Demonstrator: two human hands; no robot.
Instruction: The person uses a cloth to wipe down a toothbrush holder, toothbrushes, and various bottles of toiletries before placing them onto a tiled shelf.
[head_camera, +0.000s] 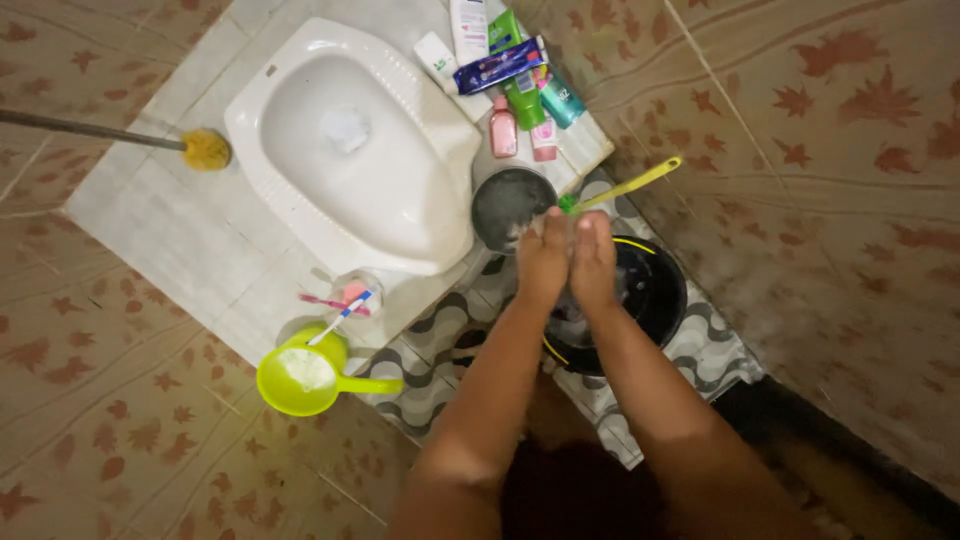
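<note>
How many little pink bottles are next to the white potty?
2. Both small pink plastic bottles stand on the pale raised slab beside the white squat pan: one at the pan's edge, the other just right of it. More could hide among the tubes behind.

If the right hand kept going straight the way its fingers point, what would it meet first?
The right hand, pressed against the left hand over the black basin, points up the picture. Its fingertips are almost at the yellow-green brush, so it would probably meet that first, though relative height is unclear from this top-down view.
</note>
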